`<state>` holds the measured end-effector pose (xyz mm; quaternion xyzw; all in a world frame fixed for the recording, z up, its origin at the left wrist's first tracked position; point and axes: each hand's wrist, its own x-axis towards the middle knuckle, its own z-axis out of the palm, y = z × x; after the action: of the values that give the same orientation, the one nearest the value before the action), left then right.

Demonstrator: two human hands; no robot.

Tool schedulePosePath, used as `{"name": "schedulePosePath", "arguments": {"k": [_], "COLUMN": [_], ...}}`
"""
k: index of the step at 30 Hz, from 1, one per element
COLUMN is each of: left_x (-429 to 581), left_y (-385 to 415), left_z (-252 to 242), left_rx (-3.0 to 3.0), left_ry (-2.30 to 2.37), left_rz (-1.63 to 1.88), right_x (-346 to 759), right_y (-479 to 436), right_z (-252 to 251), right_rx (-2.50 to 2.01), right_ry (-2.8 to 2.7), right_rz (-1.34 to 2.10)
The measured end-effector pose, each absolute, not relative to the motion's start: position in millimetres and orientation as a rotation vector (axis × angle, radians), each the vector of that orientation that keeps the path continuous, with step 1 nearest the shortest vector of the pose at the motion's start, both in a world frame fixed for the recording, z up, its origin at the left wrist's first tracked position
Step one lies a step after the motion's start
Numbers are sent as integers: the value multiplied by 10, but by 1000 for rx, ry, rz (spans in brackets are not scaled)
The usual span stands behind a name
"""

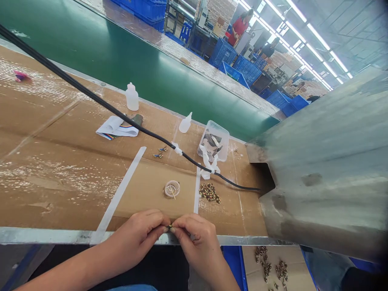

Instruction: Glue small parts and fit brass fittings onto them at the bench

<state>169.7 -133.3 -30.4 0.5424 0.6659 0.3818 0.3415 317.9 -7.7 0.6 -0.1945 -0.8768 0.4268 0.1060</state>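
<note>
- Together, the person's left hand (133, 238) and right hand (197, 238) meet at the table's near edge, both closed, their fingertips pinching a tiny brass-and-black fitting (169, 228) between them.
- Just beyond the hands, on the brown cardboard sheet (60, 182), lies a loose heap of similar brass-and-black fittings (209, 193), beside a round clear plastic lid (171, 188).
- Farther along sit a clear rectangular plastic tray (214, 141) holding white and dark pieces, two white plastic squeeze bottles (131, 97), and a folded rainbow ribbon cable (117, 131).
- A thin black cable (121, 117) with white tape tabs (209, 165) crosses the cardboard and enters a dented grey metal hood (321, 161).
- Below the table edge, more fittings (263, 262) lie on a lower cardboard surface.
- Past a long green conveyor belt (121, 48), blue plastic crates (222, 52) stand near a co-worker in a red top (239, 26).
</note>
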Motion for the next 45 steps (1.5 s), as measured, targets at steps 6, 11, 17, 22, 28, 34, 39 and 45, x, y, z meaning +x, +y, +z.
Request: {"name": "schedulePosePath", "arguments": {"k": [6, 11, 17, 22, 28, 34, 39, 45], "left_x": [1692, 1691, 1696, 1696, 1695, 1699, 1700, 1698], "left_y": [-1324, -1315, -1326, -1322, -1324, -1339, -1343, -1336], "left_z": [-300, -299, -292, -270, -283, -284, -278, -296], "left_rx": [1412, 1409, 1426, 1421, 1435, 1435, 1433, 1431], "left_ry": [1734, 1735, 1740, 1746, 1750, 1754, 1753, 1750], "left_rz": [992, 977, 991, 1010, 997, 1021, 1011, 1018], "right_x": [3169, 3159, 3172, 3172, 3164, 3156, 3151, 3157], "right_y": [-62, -57, -75, -71, -73, -58, -52, -70], "right_z": [20, 32, 28, 25, 36, 37, 35, 53], "right_rx": [-573, -566, -562, -564, -567, -559, -554, -560], "right_ry": [-2580, -2583, -2567, -2574, -2587, -2565, -2562, -2566], "right_rz": [1266, 1269, 1270, 1268, 1263, 1268, 1270, 1274]}}
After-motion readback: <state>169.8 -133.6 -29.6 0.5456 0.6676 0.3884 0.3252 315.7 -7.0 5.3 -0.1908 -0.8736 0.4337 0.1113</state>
